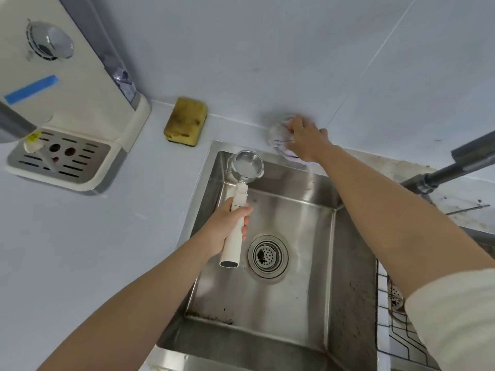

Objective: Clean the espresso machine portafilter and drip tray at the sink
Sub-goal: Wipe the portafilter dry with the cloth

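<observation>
My left hand [226,228] grips the white handle of the portafilter [247,164], holding it over the left part of the steel sink [308,303]; its metal basket faces up near the sink's back left corner. My right hand [305,139] reaches to the counter behind the sink and lies on a crumpled white cloth [278,136] by the wall, fingers curled over it. The cream espresso machine [67,84] stands at the far left, with its slotted metal drip tray [59,156] in place at its base.
A worn yellow sponge [186,120] lies on the counter between the machine and the sink. The drain strainer [267,255] sits mid-sink. A dark faucet [455,167] juts in from the right. A wire rack [401,330] lies at the sink's right edge.
</observation>
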### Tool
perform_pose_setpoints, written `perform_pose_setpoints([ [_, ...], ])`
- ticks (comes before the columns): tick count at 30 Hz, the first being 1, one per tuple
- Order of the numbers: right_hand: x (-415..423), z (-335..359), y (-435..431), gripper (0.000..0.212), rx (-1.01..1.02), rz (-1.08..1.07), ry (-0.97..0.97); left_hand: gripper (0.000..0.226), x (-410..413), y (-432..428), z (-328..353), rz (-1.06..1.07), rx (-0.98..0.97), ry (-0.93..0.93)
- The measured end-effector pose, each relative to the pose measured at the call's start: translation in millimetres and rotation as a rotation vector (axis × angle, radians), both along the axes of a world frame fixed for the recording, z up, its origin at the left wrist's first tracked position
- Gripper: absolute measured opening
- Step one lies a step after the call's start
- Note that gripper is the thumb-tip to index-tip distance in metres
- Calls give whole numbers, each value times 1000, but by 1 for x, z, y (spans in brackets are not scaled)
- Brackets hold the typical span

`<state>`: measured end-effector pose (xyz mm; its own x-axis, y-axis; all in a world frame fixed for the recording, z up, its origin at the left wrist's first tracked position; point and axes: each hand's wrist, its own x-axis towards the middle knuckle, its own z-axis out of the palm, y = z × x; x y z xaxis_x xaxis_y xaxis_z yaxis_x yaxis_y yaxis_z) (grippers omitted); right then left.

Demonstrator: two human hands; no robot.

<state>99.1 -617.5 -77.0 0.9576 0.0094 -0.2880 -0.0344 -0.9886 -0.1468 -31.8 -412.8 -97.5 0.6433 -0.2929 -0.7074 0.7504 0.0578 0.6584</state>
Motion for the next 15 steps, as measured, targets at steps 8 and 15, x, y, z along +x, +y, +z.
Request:
perform_pose_setpoints([
  [8, -14, -19, -8, 53, -116, 8, 48, 9, 4, -5, 8, -46, -1, -40],
  [15, -48, 22, 4, 76, 278, -217, 79, 9, -5, -7, 30, -63, -15, -74],
])
